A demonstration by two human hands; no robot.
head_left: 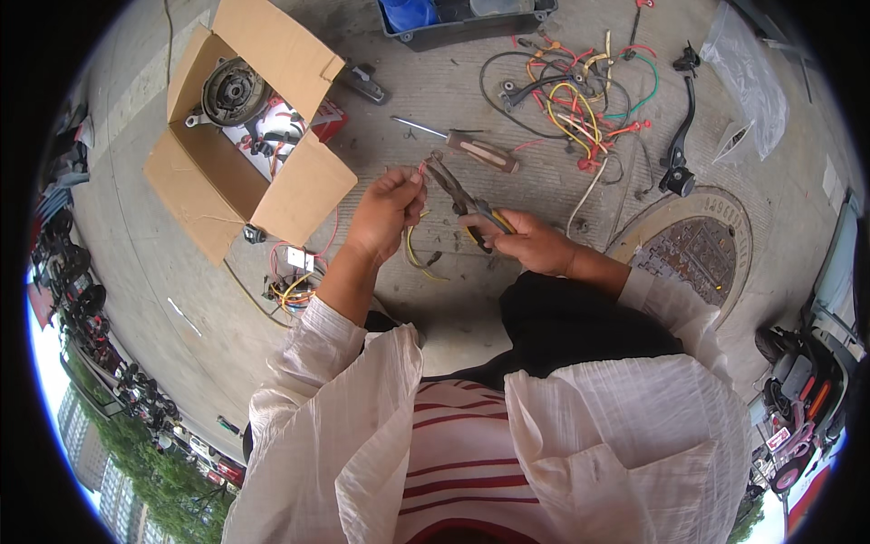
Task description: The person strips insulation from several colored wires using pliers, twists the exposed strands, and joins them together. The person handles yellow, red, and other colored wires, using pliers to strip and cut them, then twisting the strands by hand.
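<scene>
My right hand (pixel 533 243) is wrapped round the handles of a pair of pliers (pixel 453 188) with dark metal jaws and black-and-yellow grips. The jaws point up and left, close to the fingertips of my left hand (pixel 390 207). Between that thumb and forefinger I pinch a thin red wire (pixel 422 168), whose end lies by the tips of the jaws. Whether the jaws grip it is too small to tell. Below, a yellow wire (pixel 413 254) hangs or lies near my left wrist. Just beyond the pliers lies a screwdriver (pixel 485 152) with a brown handle.
An open cardboard box (pixel 199 195) at the left holds a round metal motor part (pixel 234 92). Tangled coloured wires (pixel 571 109) and a brake lever (pixel 681 136) lie far right, near a plastic bag (pixel 748 82). A manhole cover (pixel 693 254) and a dark tray (pixel 471 32) are also there.
</scene>
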